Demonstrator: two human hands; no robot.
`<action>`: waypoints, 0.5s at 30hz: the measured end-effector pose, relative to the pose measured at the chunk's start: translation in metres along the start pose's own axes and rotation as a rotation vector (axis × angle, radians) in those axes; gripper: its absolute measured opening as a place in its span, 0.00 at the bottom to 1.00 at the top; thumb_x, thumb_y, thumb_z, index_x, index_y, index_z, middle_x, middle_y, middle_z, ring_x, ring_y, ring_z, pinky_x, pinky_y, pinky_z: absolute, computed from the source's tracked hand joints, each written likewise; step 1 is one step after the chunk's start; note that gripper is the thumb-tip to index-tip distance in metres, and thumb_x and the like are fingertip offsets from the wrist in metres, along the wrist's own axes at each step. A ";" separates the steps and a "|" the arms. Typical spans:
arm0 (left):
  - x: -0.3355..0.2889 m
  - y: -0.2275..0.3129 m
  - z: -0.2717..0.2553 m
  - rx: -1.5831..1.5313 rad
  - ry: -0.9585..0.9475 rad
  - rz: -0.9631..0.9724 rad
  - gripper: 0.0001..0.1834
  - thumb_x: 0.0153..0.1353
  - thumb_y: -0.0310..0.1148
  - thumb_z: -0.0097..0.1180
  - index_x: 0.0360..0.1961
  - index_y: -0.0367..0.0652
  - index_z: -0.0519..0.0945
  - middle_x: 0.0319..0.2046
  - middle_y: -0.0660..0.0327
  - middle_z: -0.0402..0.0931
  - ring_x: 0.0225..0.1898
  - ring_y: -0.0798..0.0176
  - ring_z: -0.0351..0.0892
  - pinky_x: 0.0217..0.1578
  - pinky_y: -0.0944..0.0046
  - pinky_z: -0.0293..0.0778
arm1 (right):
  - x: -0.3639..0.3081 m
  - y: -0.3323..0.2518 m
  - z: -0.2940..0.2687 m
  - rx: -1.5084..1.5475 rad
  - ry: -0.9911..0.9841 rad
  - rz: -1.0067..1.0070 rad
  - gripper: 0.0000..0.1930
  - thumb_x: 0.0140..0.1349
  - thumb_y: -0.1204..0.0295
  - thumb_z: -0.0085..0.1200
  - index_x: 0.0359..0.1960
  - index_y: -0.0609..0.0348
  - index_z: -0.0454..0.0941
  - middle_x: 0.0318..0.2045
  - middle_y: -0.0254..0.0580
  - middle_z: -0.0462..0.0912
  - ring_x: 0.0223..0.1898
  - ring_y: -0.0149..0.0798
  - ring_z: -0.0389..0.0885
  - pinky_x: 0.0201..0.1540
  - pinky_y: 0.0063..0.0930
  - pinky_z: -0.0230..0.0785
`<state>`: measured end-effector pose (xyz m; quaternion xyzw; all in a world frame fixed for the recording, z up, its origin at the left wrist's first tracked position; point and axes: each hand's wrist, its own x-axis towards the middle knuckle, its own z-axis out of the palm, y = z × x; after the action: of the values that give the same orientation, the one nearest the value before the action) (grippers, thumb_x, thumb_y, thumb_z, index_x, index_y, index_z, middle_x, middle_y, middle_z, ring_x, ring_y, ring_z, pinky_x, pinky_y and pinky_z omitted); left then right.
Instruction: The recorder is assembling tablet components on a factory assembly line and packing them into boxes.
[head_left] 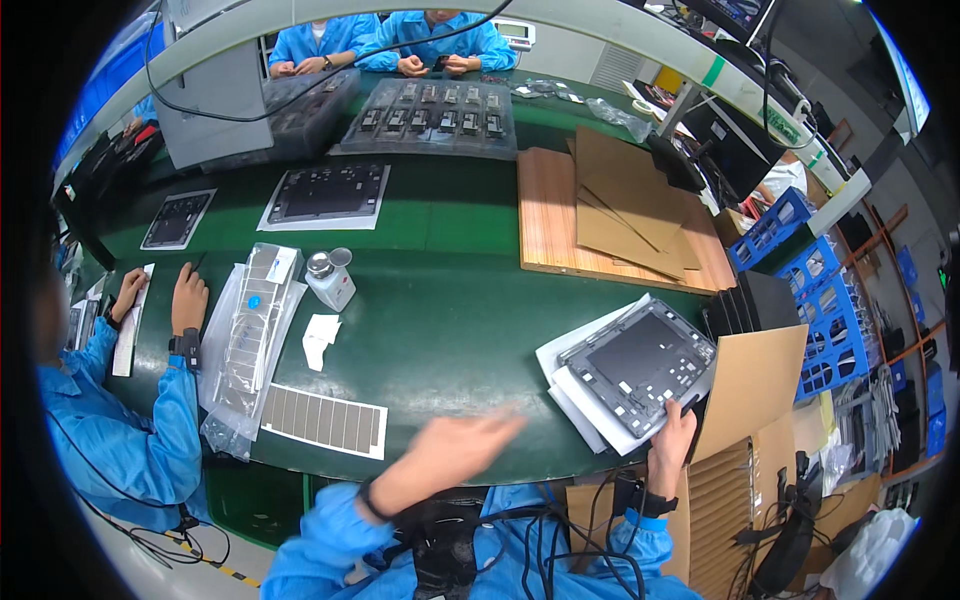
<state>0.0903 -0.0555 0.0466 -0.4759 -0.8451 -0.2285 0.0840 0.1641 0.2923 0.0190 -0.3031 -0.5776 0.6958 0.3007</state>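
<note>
On the green surface (460, 290), atop white sheets (588, 402) at our right, lies the grey tablet housing (643, 352). Our right hand's (671, 445) grip holds its near-right edge; our blurred left hand's (462, 446) is loose, apparently empty. We should keep the housing level, touching only its rim.

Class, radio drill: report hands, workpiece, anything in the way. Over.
Left hand blurred, nothing visible in it. Right hand gripping dark tablet housing. White sheets beneath it. Brown cardboard standing close on the right.
</note>
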 end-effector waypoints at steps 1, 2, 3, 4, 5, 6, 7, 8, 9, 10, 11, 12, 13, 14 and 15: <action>0.027 0.008 0.016 0.087 -0.053 0.122 0.23 0.57 0.28 0.57 0.56 0.43 0.79 0.60 0.48 0.76 0.28 0.62 0.85 0.23 0.67 0.78 | 0.002 0.002 0.000 -0.076 0.007 -0.002 0.10 0.71 0.73 0.50 0.48 0.68 0.75 0.38 0.40 0.83 0.37 0.31 0.81 0.39 0.25 0.74; 0.049 0.014 0.032 0.178 -0.106 0.246 0.26 0.56 0.30 0.56 0.59 0.46 0.78 0.63 0.48 0.73 0.26 0.63 0.84 0.21 0.67 0.78 | 0.004 0.005 0.002 -0.149 0.014 -0.004 0.08 0.71 0.74 0.49 0.46 0.66 0.75 0.36 0.38 0.82 0.33 0.30 0.81 0.33 0.23 0.73; 0.063 0.017 0.050 0.190 -0.107 0.255 0.26 0.56 0.30 0.56 0.59 0.46 0.78 0.63 0.48 0.73 0.26 0.63 0.84 0.21 0.67 0.78 | 0.003 0.006 0.009 -0.132 -0.022 -0.081 0.10 0.70 0.74 0.49 0.47 0.68 0.76 0.37 0.38 0.83 0.34 0.29 0.80 0.37 0.23 0.72; 0.071 0.020 0.072 0.212 -0.126 0.266 0.25 0.55 0.31 0.56 0.58 0.46 0.79 0.63 0.48 0.73 0.25 0.64 0.82 0.20 0.67 0.77 | 0.001 0.003 0.017 -0.154 -0.027 -0.107 0.10 0.69 0.74 0.49 0.47 0.69 0.77 0.38 0.39 0.83 0.35 0.29 0.80 0.40 0.23 0.72; 0.076 0.024 0.079 0.234 -0.147 0.285 0.25 0.55 0.31 0.55 0.56 0.47 0.80 0.63 0.48 0.73 0.25 0.65 0.81 0.20 0.67 0.77 | -0.005 -0.006 0.026 -0.135 -0.038 -0.095 0.10 0.70 0.74 0.49 0.47 0.68 0.77 0.37 0.38 0.83 0.34 0.28 0.79 0.38 0.23 0.71; 0.076 0.028 0.083 0.241 -0.152 0.300 0.25 0.55 0.31 0.55 0.56 0.47 0.80 0.63 0.48 0.73 0.25 0.65 0.81 0.20 0.67 0.77 | -0.006 -0.014 0.034 -0.117 -0.051 -0.081 0.10 0.70 0.74 0.49 0.46 0.67 0.77 0.36 0.36 0.82 0.33 0.27 0.78 0.36 0.22 0.70; 0.077 0.038 0.084 0.252 -0.054 0.318 0.24 0.55 0.32 0.56 0.56 0.46 0.81 0.61 0.50 0.74 0.25 0.66 0.80 0.19 0.67 0.77 | -0.003 -0.017 0.031 -0.148 -0.052 -0.083 0.12 0.70 0.74 0.49 0.48 0.70 0.76 0.38 0.40 0.83 0.36 0.29 0.79 0.40 0.24 0.71; 0.076 0.046 0.086 0.258 0.044 0.333 0.24 0.54 0.33 0.56 0.55 0.46 0.81 0.59 0.51 0.76 0.26 0.67 0.79 0.19 0.67 0.77 | 0.000 -0.020 0.030 -0.180 -0.055 -0.084 0.13 0.71 0.74 0.48 0.51 0.72 0.76 0.41 0.43 0.84 0.39 0.31 0.80 0.45 0.26 0.72; 0.073 0.054 0.091 0.215 0.199 0.420 0.24 0.54 0.33 0.56 0.55 0.46 0.82 0.54 0.56 0.77 0.26 0.67 0.77 0.19 0.68 0.77 | 0.002 -0.023 0.032 -0.168 -0.047 -0.051 0.12 0.71 0.73 0.49 0.48 0.71 0.77 0.39 0.42 0.84 0.38 0.30 0.79 0.43 0.27 0.71; 0.072 0.062 0.080 0.215 0.172 0.476 0.25 0.54 0.34 0.56 0.56 0.46 0.81 0.50 0.58 0.77 0.26 0.66 0.77 0.19 0.69 0.76 | 0.005 -0.027 0.034 -0.248 -0.038 -0.010 0.12 0.70 0.72 0.51 0.46 0.71 0.77 0.37 0.42 0.84 0.36 0.31 0.77 0.41 0.29 0.70; 0.076 0.065 0.083 0.247 0.059 0.413 0.24 0.54 0.33 0.56 0.54 0.43 0.82 0.48 0.56 0.78 0.26 0.66 0.78 0.20 0.69 0.77 | 0.010 -0.022 0.035 -0.274 -0.037 -0.092 0.12 0.70 0.72 0.52 0.45 0.72 0.77 0.35 0.44 0.83 0.35 0.32 0.77 0.40 0.30 0.69; 0.080 0.068 0.086 0.279 -0.052 0.346 0.22 0.54 0.33 0.56 0.52 0.41 0.82 0.46 0.55 0.80 0.27 0.66 0.79 0.21 0.69 0.77 | 0.015 -0.016 0.035 -0.303 -0.038 -0.174 0.12 0.69 0.71 0.53 0.44 0.72 0.77 0.33 0.45 0.83 0.34 0.34 0.77 0.39 0.32 0.69; 0.084 0.064 0.090 0.280 -0.054 0.339 0.22 0.54 0.33 0.56 0.52 0.41 0.82 0.46 0.55 0.80 0.27 0.66 0.79 0.21 0.69 0.77 | 0.015 -0.020 0.040 -0.359 -0.019 -0.202 0.13 0.69 0.71 0.53 0.43 0.73 0.76 0.31 0.47 0.82 0.32 0.36 0.76 0.38 0.33 0.69; 0.092 0.056 0.099 0.234 -0.128 0.247 0.21 0.54 0.32 0.56 0.50 0.38 0.82 0.43 0.55 0.81 0.29 0.64 0.81 0.23 0.67 0.79 | 0.016 -0.022 0.040 -0.338 -0.033 -0.198 0.13 0.69 0.71 0.53 0.43 0.73 0.76 0.31 0.47 0.82 0.32 0.36 0.76 0.38 0.33 0.69; 0.098 0.049 0.109 0.187 -0.198 0.151 0.19 0.54 0.31 0.56 0.48 0.36 0.82 0.40 0.54 0.82 0.30 0.61 0.83 0.25 0.64 0.81 | 0.017 -0.023 0.037 -0.367 -0.038 -0.246 0.13 0.69 0.71 0.53 0.43 0.73 0.76 0.30 0.47 0.82 0.31 0.36 0.76 0.37 0.33 0.69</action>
<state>0.0873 0.0923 0.0010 -0.5482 -0.8288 -0.0936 0.0611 0.1263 0.2854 0.0462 -0.2668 -0.7327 0.5427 0.3121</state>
